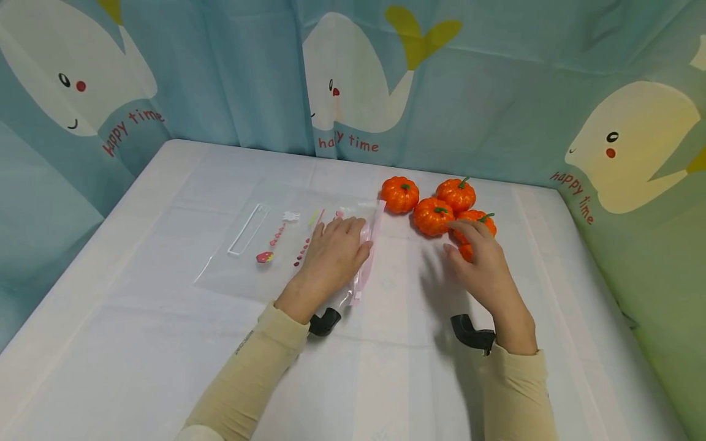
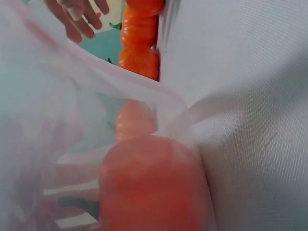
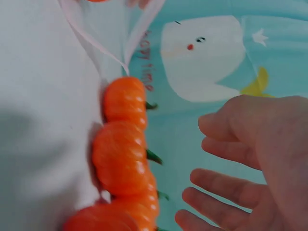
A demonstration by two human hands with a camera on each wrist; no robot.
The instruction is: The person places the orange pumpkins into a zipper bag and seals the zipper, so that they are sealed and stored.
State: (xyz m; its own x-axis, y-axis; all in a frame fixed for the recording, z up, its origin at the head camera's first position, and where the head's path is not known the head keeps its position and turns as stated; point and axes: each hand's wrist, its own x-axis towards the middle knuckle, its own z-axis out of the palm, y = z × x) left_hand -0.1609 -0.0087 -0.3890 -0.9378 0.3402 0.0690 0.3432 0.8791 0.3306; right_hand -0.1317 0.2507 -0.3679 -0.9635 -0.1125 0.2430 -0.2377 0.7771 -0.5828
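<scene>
A clear zip bag (image 1: 248, 251) with a pink zip edge and small printed pictures lies on the table. My left hand (image 1: 333, 254) holds it near the mouth, its fingertips partly hidden. An orange toy pumpkin (image 2: 151, 187) shows through the film in the left wrist view, inside the bag beneath that hand. In the right wrist view the bag's mouth (image 3: 96, 45) gapes. My right hand (image 1: 485, 269) hovers by several more toy pumpkins (image 1: 434, 216) to the right of the bag. Its fingers (image 3: 221, 187) are loosely spread and hold nothing.
Under everything is a white-covered table (image 1: 138, 343). A blue curtain (image 1: 248, 73) printed with whales stands behind and at the sides. Black camera mounts (image 1: 473, 334) stick out at both wrists, close to the tabletop.
</scene>
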